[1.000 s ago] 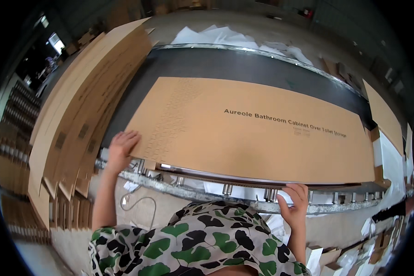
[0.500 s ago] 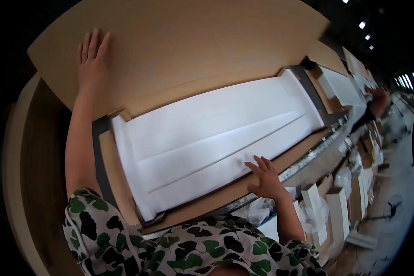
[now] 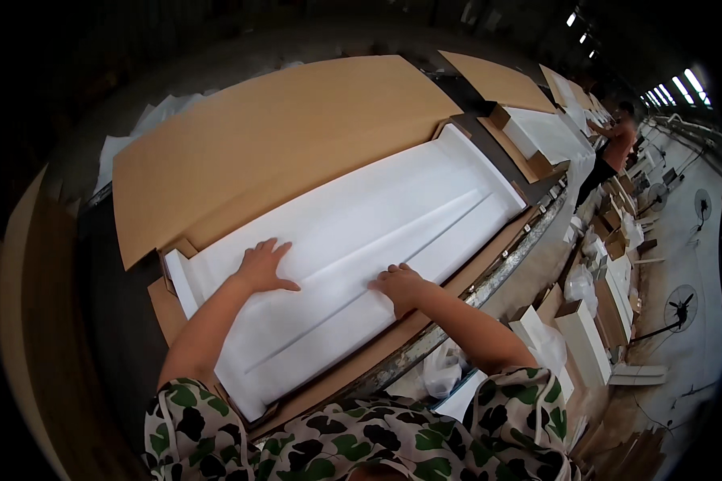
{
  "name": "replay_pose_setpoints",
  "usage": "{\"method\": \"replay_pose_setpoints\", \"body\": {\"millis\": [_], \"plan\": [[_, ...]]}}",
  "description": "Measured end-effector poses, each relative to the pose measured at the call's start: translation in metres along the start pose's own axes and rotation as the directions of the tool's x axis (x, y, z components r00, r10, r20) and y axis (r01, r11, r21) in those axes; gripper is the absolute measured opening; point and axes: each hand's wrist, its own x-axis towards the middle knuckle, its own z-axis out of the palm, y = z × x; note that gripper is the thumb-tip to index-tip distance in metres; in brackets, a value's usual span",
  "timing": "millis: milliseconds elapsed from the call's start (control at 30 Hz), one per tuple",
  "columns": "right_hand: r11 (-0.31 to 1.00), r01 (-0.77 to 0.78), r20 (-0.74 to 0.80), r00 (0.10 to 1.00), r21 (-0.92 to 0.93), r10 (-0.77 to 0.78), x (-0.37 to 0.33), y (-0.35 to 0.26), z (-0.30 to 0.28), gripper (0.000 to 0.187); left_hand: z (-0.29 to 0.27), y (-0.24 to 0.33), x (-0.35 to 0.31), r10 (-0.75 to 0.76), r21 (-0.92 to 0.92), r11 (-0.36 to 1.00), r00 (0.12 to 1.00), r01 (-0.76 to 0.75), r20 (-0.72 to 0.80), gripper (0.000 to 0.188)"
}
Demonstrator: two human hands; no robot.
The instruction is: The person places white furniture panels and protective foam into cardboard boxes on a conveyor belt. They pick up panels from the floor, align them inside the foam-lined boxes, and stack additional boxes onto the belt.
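Observation:
A long white panel or sheet, with seams running along its length, lies in an opened flat cardboard carton. Pale end strips border its two short sides. My left hand rests on the left part of the white surface, fingers spread and holding nothing. Nearer the front middle, my right hand touches the same surface with its fingers slightly bent and nothing visible in them. Beyond the white piece, the wide brown cardboard flap lies folded back.
A dark work surface with a metal edge carries the carton. Farther right sits another open carton, and a person stands beyond it. White pieces, plastic bags and a fan are off to the right.
My left hand has come off the cardboard flap and down onto the white surface. The flap now lies lower and farther back. My right hand has shifted left onto the white surface.

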Motion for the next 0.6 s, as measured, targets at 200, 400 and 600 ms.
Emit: {"method": "replay_pose_setpoints", "body": {"millis": [200, 400, 600], "plan": [[0.99, 0.021, -0.263, 0.963, -0.143, -0.059, -0.012, 0.0, 0.002, 0.051, 0.042, -0.035, -0.005, 0.189, 0.288, 0.952, 0.945, -0.109, -0.268, 0.054], [1.0, -0.01, -0.099, 0.995, 0.017, 0.012, -0.061, 0.012, -0.005, 0.048, 0.02, -0.016, 0.002, 0.152, 0.322, 0.946, 0.916, -0.026, -0.373, 0.04], [0.889, -0.128, 0.001, 0.99, 0.44, 0.142, -0.071, 0.022, 0.001, 0.051, -0.017, -0.028, 0.033, -0.059, 0.289, 0.938, 0.91, 0.191, -0.411, 0.032]]}}
